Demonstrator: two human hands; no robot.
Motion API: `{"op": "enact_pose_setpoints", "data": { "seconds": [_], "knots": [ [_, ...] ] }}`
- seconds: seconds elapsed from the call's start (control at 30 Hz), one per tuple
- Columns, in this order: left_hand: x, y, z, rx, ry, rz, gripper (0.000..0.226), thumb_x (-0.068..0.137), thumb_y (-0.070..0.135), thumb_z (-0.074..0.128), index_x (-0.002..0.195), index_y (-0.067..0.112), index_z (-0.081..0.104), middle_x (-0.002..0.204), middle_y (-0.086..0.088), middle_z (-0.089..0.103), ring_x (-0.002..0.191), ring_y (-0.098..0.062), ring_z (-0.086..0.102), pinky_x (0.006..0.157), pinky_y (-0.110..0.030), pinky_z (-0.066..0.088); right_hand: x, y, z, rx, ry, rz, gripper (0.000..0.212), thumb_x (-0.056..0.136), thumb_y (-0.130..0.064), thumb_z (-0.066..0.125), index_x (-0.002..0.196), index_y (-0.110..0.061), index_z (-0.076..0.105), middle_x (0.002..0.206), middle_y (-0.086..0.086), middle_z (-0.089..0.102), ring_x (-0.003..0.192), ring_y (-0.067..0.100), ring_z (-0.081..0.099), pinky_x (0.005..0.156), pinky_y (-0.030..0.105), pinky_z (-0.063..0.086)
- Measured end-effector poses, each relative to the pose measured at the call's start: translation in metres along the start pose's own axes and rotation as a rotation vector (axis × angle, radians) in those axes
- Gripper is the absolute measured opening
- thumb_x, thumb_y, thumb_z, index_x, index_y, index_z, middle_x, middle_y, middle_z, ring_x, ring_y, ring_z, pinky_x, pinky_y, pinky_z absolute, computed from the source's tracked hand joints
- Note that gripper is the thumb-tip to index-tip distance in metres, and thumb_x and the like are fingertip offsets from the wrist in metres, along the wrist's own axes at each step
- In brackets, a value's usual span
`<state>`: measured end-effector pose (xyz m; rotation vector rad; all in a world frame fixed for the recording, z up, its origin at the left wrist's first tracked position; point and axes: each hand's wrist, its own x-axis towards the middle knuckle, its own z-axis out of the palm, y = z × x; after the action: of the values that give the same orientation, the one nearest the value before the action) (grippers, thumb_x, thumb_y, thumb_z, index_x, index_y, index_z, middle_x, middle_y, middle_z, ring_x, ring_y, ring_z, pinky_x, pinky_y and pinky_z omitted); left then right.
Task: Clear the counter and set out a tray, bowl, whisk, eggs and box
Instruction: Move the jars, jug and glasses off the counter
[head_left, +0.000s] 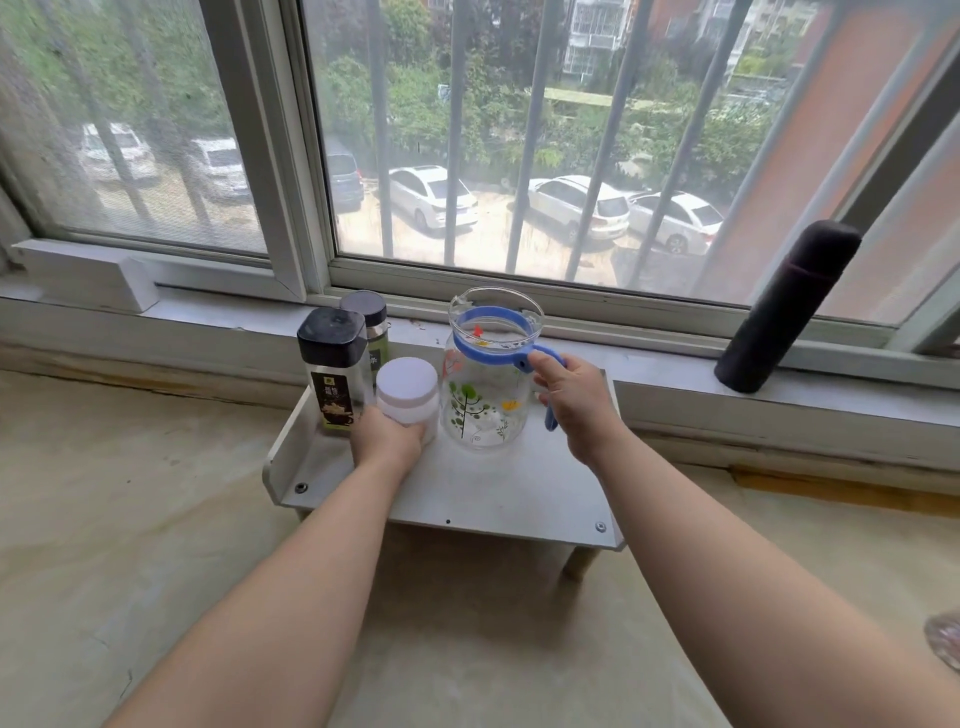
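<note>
A small grey metal rack (483, 499) stands on the counter under the window. On it are a clear glass pitcher (485, 395) with a blue collar and handle and printed trees, a white-lidded plastic jar (407, 392), and two dark-capped bottles (332, 364). My left hand (387, 436) grips the white jar from the front. My right hand (576, 402) grips the pitcher's blue handle. Both things stand upright on the rack.
A dark thermos flask (787, 306) leans on the window sill at the right. The beige counter (156, 545) spreads around the rack. A glass object (945, 639) shows at the right edge. A white block (88, 275) sits on the left sill.
</note>
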<state>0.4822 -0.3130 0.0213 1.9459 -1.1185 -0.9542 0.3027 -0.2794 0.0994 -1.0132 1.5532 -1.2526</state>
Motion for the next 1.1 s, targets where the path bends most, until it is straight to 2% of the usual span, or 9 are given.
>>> {"op": "enact_pose_setpoints", "data": {
  "seconds": [0.1, 0.2, 0.37, 0.6, 0.73, 0.8, 0.9, 1.0, 1.1],
  "knots": [
    [0.005, 0.007, 0.001, -0.021, -0.024, -0.033, 0.043, 0.083, 0.022, 0.067, 0.118, -0.001, 0.057, 0.119, -0.018, 0.063, 0.111, -0.036, 0.058, 0.084, -0.033, 0.046, 0.000, 0.004, 0.003, 0.011, 0.022, -0.028, 0.020, 0.093, -0.029, 0.058, 0.098, -0.010, 0.061, 0.091, 0.005, 0.060, 0.084, 0.017, 0.056, 0.074, 0.031, 0.049],
    [0.013, 0.006, 0.001, -0.030, -0.047, -0.010, 0.031, 0.081, 0.019, 0.063, 0.105, -0.001, 0.062, 0.108, -0.017, 0.068, 0.101, -0.035, 0.062, 0.076, -0.031, 0.045, 0.000, 0.007, 0.008, 0.034, 0.050, -0.039, 0.017, 0.092, -0.030, 0.059, 0.088, -0.014, 0.060, 0.079, 0.000, 0.056, 0.067, 0.012, 0.047, 0.057, 0.025, 0.040],
    [0.019, 0.011, 0.004, -0.064, -0.098, 0.033, 0.024, 0.084, 0.019, 0.060, 0.103, 0.005, 0.063, 0.106, -0.013, 0.067, 0.102, -0.031, 0.061, 0.087, -0.033, 0.048, 0.001, 0.009, 0.016, 0.089, 0.032, -0.005, 0.009, 0.092, -0.025, 0.059, 0.085, -0.019, 0.058, 0.085, -0.003, 0.059, 0.078, 0.009, 0.055, 0.073, 0.027, 0.049],
    [0.041, 0.003, 0.011, -0.026, -0.171, 0.066, 0.032, 0.082, 0.021, 0.052, 0.108, 0.004, 0.059, 0.107, -0.016, 0.064, 0.103, -0.034, 0.060, 0.090, -0.042, 0.050, 0.002, 0.008, 0.026, 0.115, 0.002, 0.022, 0.018, 0.094, -0.025, 0.054, 0.105, -0.011, 0.056, 0.089, -0.004, 0.059, 0.078, 0.007, 0.053, 0.069, 0.023, 0.043],
    [0.023, 0.008, 0.001, -0.057, -0.196, 0.083, 0.032, 0.087, 0.017, 0.052, 0.116, 0.006, 0.059, 0.115, -0.011, 0.063, 0.107, -0.030, 0.058, 0.093, -0.038, 0.047, -0.002, 0.004, 0.026, 0.076, -0.027, 0.051, 0.032, 0.096, -0.033, 0.050, 0.117, -0.009, 0.055, 0.098, 0.002, 0.061, 0.067, 0.008, 0.048, 0.055, 0.020, 0.036],
    [0.005, 0.016, -0.003, -0.097, -0.197, 0.110, 0.036, 0.091, 0.014, 0.051, 0.125, 0.005, 0.055, 0.120, -0.006, 0.060, 0.108, -0.023, 0.054, 0.092, -0.032, 0.044, -0.006, 0.001, 0.023, 0.053, -0.026, 0.078, 0.036, 0.096, -0.037, 0.051, 0.116, -0.007, 0.055, 0.091, 0.005, 0.059, 0.063, 0.010, 0.046, 0.052, 0.021, 0.034],
    [-0.020, 0.031, -0.007, -0.185, -0.148, 0.126, 0.046, 0.094, 0.013, 0.049, 0.139, 0.006, 0.044, 0.131, -0.008, 0.054, 0.119, -0.024, 0.051, 0.096, -0.033, 0.041, -0.014, -0.003, 0.015, 0.049, -0.009, 0.105, 0.039, 0.093, -0.041, 0.054, 0.110, -0.005, 0.052, 0.079, 0.006, 0.054, 0.066, 0.017, 0.046, 0.059, 0.027, 0.037],
    [-0.050, 0.052, -0.012, -0.300, -0.082, 0.166, 0.031, 0.093, 0.012, 0.050, 0.123, 0.012, 0.055, 0.119, -0.007, 0.062, 0.108, -0.024, 0.058, 0.092, -0.036, 0.049, -0.026, -0.007, -0.002, 0.042, 0.002, 0.101, 0.038, 0.096, -0.039, 0.051, 0.116, -0.008, 0.049, 0.097, 0.003, 0.053, 0.082, 0.015, 0.051, 0.070, 0.025, 0.040],
    [-0.079, 0.073, -0.011, -0.440, -0.078, 0.205, 0.018, 0.092, 0.011, 0.049, 0.108, 0.012, 0.057, 0.098, -0.007, 0.065, 0.085, -0.019, 0.063, 0.077, -0.034, 0.055, -0.031, -0.006, -0.026, 0.014, 0.049, 0.104, 0.043, 0.095, -0.042, 0.050, 0.124, -0.011, 0.046, 0.112, 0.002, 0.046, 0.102, 0.021, 0.046, 0.085, 0.032, 0.036]
  ]
}}
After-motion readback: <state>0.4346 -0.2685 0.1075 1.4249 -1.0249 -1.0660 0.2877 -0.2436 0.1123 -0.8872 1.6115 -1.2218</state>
